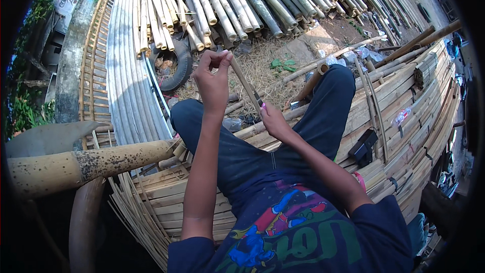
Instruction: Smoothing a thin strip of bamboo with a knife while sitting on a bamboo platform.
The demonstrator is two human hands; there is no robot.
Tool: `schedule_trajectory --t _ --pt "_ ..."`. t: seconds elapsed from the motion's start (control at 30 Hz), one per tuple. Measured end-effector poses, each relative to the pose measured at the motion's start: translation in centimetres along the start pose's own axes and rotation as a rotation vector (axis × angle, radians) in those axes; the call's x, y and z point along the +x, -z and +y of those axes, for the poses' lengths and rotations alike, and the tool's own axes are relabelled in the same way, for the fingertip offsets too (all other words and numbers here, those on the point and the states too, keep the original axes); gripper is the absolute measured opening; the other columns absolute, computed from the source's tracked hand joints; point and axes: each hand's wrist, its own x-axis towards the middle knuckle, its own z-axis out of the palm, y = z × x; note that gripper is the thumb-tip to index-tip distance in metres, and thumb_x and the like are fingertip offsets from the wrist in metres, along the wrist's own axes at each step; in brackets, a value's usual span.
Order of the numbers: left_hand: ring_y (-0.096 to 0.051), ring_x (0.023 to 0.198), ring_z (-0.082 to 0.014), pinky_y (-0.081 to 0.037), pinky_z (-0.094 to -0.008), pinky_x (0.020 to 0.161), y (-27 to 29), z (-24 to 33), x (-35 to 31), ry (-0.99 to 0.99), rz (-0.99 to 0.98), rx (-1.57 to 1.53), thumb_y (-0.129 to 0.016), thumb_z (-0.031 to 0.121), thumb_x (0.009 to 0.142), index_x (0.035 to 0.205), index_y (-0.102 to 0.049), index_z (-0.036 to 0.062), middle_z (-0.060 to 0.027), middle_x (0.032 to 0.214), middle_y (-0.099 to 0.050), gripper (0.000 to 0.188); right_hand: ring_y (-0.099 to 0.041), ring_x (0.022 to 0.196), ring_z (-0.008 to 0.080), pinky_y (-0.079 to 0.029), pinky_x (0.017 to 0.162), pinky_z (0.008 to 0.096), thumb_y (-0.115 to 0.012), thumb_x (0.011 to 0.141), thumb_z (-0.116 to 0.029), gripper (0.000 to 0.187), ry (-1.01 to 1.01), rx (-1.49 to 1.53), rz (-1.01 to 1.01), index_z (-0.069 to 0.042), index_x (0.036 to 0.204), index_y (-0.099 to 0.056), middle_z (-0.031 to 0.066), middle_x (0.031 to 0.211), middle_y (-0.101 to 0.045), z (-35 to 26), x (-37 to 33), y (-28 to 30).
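Observation:
My left hand (212,83) is raised above my left knee, its thumb and fingers pinched at the upper end of a narrow bamboo strip (243,81). The strip slants down to the right, toward my right hand (275,122). That hand is closed around a small knife (258,98); its short dark blade lies against the strip's lower part, and a bit of pink shows at the grip. How much of the strip's lower end is inside my right fingers is hidden.
I sit on bundled split bamboo slats (399,116). A thick bamboo pole (126,159) juts in at left, below a broad blade (50,139). Ahead lie stacked bamboo poles (242,0), a tire (179,73) and corrugated sheets (129,71). A black box-like object (362,147) rests at right.

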Motion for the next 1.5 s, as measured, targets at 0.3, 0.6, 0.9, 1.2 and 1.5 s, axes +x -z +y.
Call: schedule_trajectory --t 0.3,0.6,0.9,1.2,1.5 --pt "-0.058 0.080 -0.0085 -0.047 -0.0238 0.074 0.9 0.0 -1.1 0.003 -0.028 -0.071 -0.067 0.005 0.086 0.088 -0.060 0.0000 -0.0040 0.084 -0.063 0.009 -0.052 0.062 0.0272 -0.041 0.060 0.0398 -0.041 0.099 -0.026 0.027 0.085 0.368 -0.041 0.000 0.095 -0.048 0.0147 0.070 -0.052 -9.7 0.8 1.9" --pt "-0.059 0.087 -0.0099 -0.048 -0.0247 0.082 2.4 -1.6 -0.8 -0.004 0.022 -0.172 -0.065 0.004 0.088 0.093 -0.058 0.0004 -0.0048 0.091 -0.061 0.009 -0.057 0.079 0.0450 -0.042 0.070 0.0503 -0.039 0.098 -0.022 0.027 -0.100 -0.076 -0.032 0.003 0.098 -0.049 0.0279 0.081 -0.057 5.3 -0.7 -3.3" --pt "-0.058 0.086 -0.0098 -0.048 -0.0249 0.081 0.5 -0.5 -1.8 -0.037 0.016 -0.125 -0.064 0.005 0.089 0.093 -0.057 0.0003 -0.0038 0.090 -0.059 0.009 -0.052 0.067 0.0433 -0.041 0.063 0.0469 -0.043 0.098 -0.023 0.025 0.063 0.310 -0.009 0.001 0.094 -0.046 0.0240 0.071 -0.053 -7.8 0.4 0.2" --pt "-0.054 0.078 -0.0067 -0.047 -0.0232 0.072 2.2 -1.2 -1.8 0.052 0.134 -0.067 -0.060 0.009 0.092 0.096 -0.055 0.0011 -0.0015 0.086 -0.058 0.010 -0.055 0.069 0.0440 -0.044 0.064 0.0471 -0.041 0.098 -0.023 0.024 -0.182 -0.036 -0.060 0.000 0.095 -0.046 0.0242 0.072 -0.056 9.7 0.0 -4.9" --pt "-0.066 0.088 -0.0148 -0.052 -0.0246 0.078 1.3 -0.4 -1.7 -0.021 0.044 -0.068 -0.062 0.005 0.090 0.092 -0.055 -0.0008 -0.0133 0.088 -0.067 0.010 -0.047 0.053 0.0265 -0.037 0.049 0.0383 -0.041 0.100 -0.024 0.024 0.118 0.269 0.018 -0.002 0.091 -0.043 0.0120 0.063 -0.047 -6.3 1.5 -1.1"
